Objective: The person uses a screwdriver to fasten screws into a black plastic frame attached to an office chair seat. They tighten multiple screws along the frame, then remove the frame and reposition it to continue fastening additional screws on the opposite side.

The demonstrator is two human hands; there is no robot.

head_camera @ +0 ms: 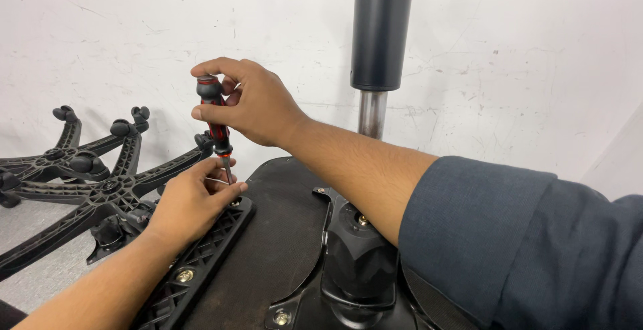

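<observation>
Screwdriver [216,112], red-black, gripped by right hand [251,102]; left hand [191,199] steadies tip.

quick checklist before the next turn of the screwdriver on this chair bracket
1. Right hand wrapped on the red and black screwdriver handle: ok.
2. Screwdriver upright over the screw: ok, close to vertical.
3. Left hand steadying the shaft at the tip: ok, fingers pinch it.
4. Tip seated in the screw head: cannot tell, fingers hide it.
5. Black ribbed bracket flat on the seat underside: ok.
6. Other bracket screw in place: ok, brass head visible.
</observation>
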